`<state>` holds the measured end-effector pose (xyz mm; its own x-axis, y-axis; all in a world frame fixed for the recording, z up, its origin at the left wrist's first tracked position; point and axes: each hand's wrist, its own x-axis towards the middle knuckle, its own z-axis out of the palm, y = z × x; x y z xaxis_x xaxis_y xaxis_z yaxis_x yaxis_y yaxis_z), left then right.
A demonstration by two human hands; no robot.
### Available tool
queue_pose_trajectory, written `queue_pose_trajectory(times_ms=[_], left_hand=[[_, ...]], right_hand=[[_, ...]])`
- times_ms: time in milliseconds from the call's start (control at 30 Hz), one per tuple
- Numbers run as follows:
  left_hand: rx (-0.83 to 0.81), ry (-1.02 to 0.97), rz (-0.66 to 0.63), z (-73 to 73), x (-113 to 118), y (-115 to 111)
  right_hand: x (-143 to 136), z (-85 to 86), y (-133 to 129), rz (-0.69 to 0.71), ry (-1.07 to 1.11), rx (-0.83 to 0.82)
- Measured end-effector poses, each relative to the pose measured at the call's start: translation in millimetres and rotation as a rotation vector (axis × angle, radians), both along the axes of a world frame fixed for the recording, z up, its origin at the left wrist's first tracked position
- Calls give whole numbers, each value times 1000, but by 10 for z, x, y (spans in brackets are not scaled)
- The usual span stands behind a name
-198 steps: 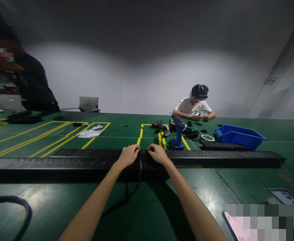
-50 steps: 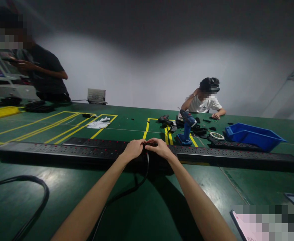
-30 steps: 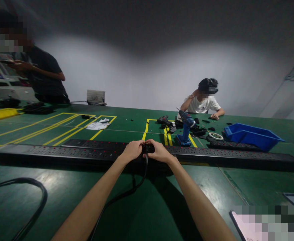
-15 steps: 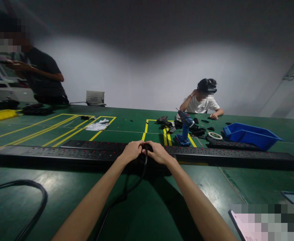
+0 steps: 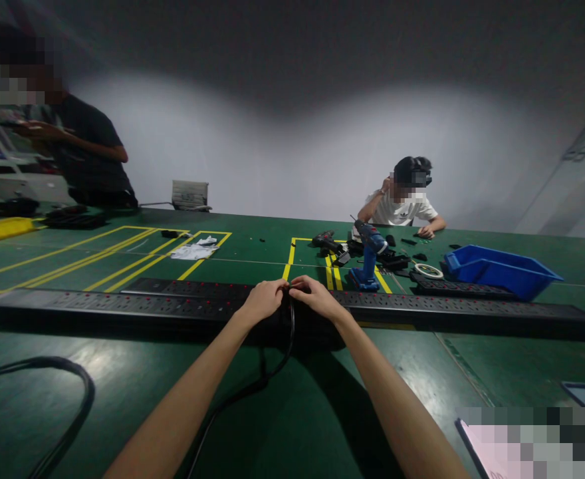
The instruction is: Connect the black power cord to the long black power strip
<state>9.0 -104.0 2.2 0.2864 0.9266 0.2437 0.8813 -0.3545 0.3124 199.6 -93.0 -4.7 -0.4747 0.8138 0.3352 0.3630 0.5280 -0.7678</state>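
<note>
Both of my hands meet over the middle of a long black power strip (image 5: 137, 307) that lies across the green table. My left hand (image 5: 264, 301) has its fingers closed at the upper end of a black power cable (image 5: 291, 327), by the strip. Close beside it, my right hand (image 5: 318, 298) has thumb and fingertips drawn together at the same spot; what they pinch is too small and dark to make out. From there the cable hangs down in front of the strip and curves left toward me. Part of the strip is hidden behind my hands.
A blue cordless drill (image 5: 369, 256) stands beyond the strip, near loose black parts and a blue bin (image 5: 502, 269). White papers (image 5: 195, 249) lie at back left. A thick cable loop (image 5: 86, 386) is at front left. Two people (image 5: 93, 146) are across the table, one seated (image 5: 402, 206).
My right hand has lifted slightly and its fingers have shifted at the cable end. My left hand stays nearly in place. The hanging cable has moved a little.
</note>
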Motion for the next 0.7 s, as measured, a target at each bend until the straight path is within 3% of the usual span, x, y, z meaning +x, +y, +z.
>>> queue_pose_trajectory(times_ms=[400, 700], left_hand=[[-25, -4, 15, 38, 4, -24], [-14, 16, 3, 22, -8, -21]], right_hand=[[63, 81, -97, 90, -98, 73], [-31, 143, -205, -56, -286, 218]])
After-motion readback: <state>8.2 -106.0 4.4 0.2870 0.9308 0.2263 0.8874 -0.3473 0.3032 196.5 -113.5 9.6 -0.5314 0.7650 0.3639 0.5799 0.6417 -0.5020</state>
